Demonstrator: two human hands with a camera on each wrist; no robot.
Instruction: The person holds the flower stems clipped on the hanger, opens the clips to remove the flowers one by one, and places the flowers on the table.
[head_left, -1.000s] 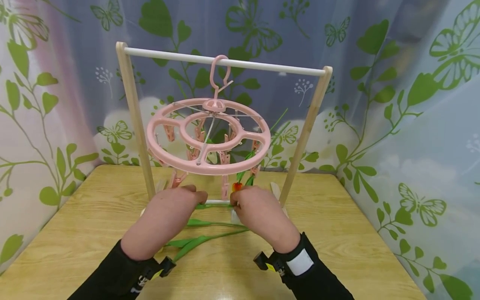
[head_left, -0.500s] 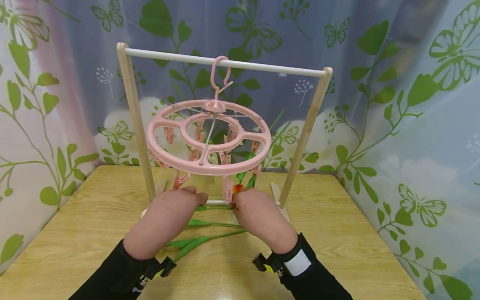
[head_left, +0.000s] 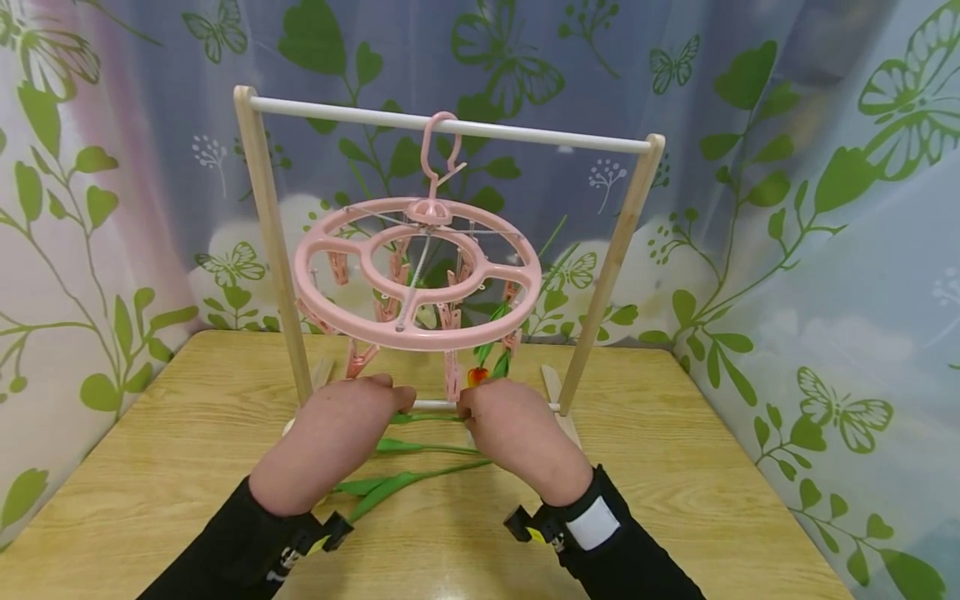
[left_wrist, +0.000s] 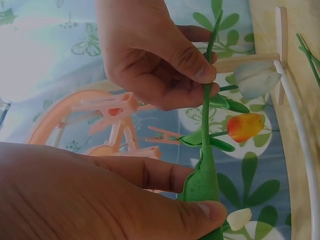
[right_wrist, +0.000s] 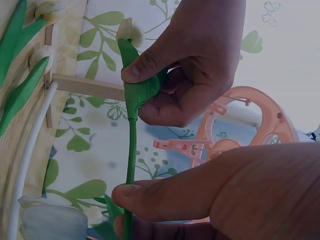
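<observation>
Both hands hold one artificial tulip beneath a round pink clip hanger [head_left: 420, 338]. My left hand [head_left: 341, 433] pinches its green leaf [left_wrist: 202, 182] between thumb and finger. Lower on the stem [right_wrist: 131, 150], my right hand [head_left: 521, 433] pinches with thumb and fingers. A white tulip head [right_wrist: 130, 31] shows just beyond the leaf in the right wrist view. Seen from the head, the hands hide most of this tulip. A pink clothespin [head_left: 452, 377] dangles between the hands. An orange-red tulip [left_wrist: 245, 127] and a whitish tulip [left_wrist: 256, 79] hang head down behind.
The hanger hooks over the white top bar [head_left: 540, 133] of a wooden stand [head_left: 611, 271]. A lower white bar [head_left: 435, 406] runs behind the hands. More tulips with green leaves [head_left: 386, 492] lie on the wooden table [head_left: 660, 500]. A patterned curtain surrounds it.
The hanger and its dangling clothespins have swayed slightly. Both hands stay almost in place, with the right hand a touch lower than a second ago.
</observation>
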